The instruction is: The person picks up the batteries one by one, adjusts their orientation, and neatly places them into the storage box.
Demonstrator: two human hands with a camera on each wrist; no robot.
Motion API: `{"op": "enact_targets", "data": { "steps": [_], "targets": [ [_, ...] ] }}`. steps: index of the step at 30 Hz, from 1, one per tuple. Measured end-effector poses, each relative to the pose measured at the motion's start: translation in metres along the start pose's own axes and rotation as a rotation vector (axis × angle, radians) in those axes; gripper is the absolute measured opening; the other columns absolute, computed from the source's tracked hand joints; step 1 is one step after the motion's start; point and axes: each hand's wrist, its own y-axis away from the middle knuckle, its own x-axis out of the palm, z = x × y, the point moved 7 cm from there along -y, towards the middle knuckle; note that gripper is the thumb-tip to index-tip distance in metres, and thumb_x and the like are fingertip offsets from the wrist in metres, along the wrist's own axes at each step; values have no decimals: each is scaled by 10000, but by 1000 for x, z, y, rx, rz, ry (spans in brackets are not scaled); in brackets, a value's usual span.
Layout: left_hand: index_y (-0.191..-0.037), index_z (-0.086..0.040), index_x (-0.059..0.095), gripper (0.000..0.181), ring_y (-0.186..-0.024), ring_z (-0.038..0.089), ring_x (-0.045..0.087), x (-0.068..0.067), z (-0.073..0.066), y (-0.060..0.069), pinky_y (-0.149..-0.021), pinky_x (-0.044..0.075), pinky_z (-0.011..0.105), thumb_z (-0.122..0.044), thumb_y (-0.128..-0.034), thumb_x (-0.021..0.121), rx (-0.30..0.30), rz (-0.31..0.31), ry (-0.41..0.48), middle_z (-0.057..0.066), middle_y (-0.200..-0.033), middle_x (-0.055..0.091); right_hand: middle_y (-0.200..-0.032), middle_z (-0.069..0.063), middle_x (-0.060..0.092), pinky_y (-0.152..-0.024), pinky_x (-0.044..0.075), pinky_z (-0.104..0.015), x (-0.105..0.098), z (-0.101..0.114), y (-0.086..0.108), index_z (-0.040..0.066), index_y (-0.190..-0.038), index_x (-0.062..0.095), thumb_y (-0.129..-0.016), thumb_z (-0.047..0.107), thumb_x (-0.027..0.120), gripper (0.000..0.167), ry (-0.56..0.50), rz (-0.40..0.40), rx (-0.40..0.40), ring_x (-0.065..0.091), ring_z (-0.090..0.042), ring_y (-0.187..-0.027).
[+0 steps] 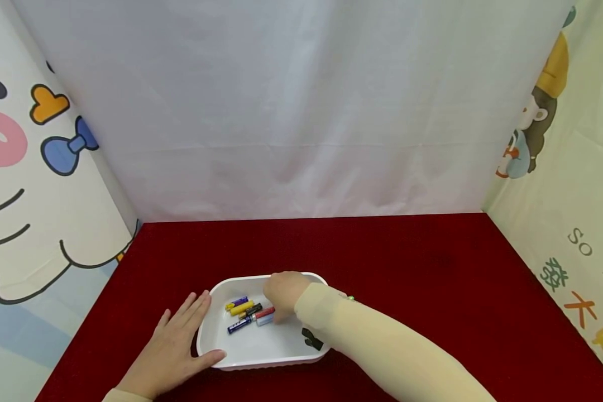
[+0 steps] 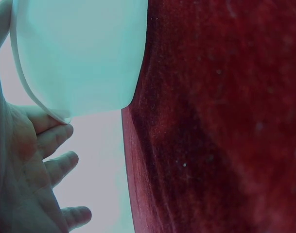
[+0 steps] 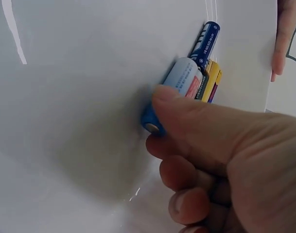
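Note:
A white plastic tray (image 1: 258, 350) with raised walls holds several batteries. My right hand (image 1: 285, 291) reaches down inside it. In the right wrist view, the thumb and index finger pinch the blue end of a light-blue battery (image 3: 182, 75), its other end beside the other batteries. Those include a dark blue battery (image 1: 239, 325), a red one (image 1: 265, 313), a black one (image 1: 251, 310), and a yellow one (image 1: 242, 307). A purple-and-yellow battery (image 1: 237, 303) lies farthest back. My left hand (image 1: 173, 347) rests on the tray's left end with fingers straight and spread, thumb at the near corner.
The tray stands on a dark red cloth (image 1: 397, 268) near the front. A white curtain (image 1: 306, 111) rises behind, with printed panels on both sides. A small black piece (image 1: 311, 339) shows beside the right sleeve (image 1: 382, 338), which crosses the tray's right wall.

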Motion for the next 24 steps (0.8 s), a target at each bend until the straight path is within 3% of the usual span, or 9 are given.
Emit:
{"op": "enact_targets", "data": {
  "steps": [9,14,19,24],
  "targets": [
    [-1523,-119,282,1094,-1419,351,241,1,0,-3,-1015,205,734,-808,-716,546,-4,13,-8,93,-1547,309,-660,96,573,-554,459,-211,-13,-5,4,189,-704,624,-764,404,805,287,-116,23,44,529,-62,-615],
    [-1526,-129,279,1104,-1421,353,238,0,1,-1,-1022,202,728,-814,-704,551,-9,15,-15,80,-1554,295,-727,119,624,-570,476,-188,-38,-13,18,216,-730,707,-786,394,790,203,-238,-16,-6,556,-45,-660],
    [-1529,-135,271,1107,-1423,350,235,1,1,0,-1027,204,721,-810,-700,559,-8,10,-20,72,-1557,291,-754,141,630,-600,481,-186,-69,-34,49,205,-862,764,-830,369,751,168,-335,-136,-91,548,-39,-671],
    [-1524,-117,279,1100,-1421,351,237,1,1,0,-1026,204,724,-796,-709,568,-9,14,-15,84,-1553,299,-704,136,588,-568,482,-203,-80,-72,90,177,-917,761,-836,339,750,182,-429,-310,-92,528,-48,-638]
  ]
}}
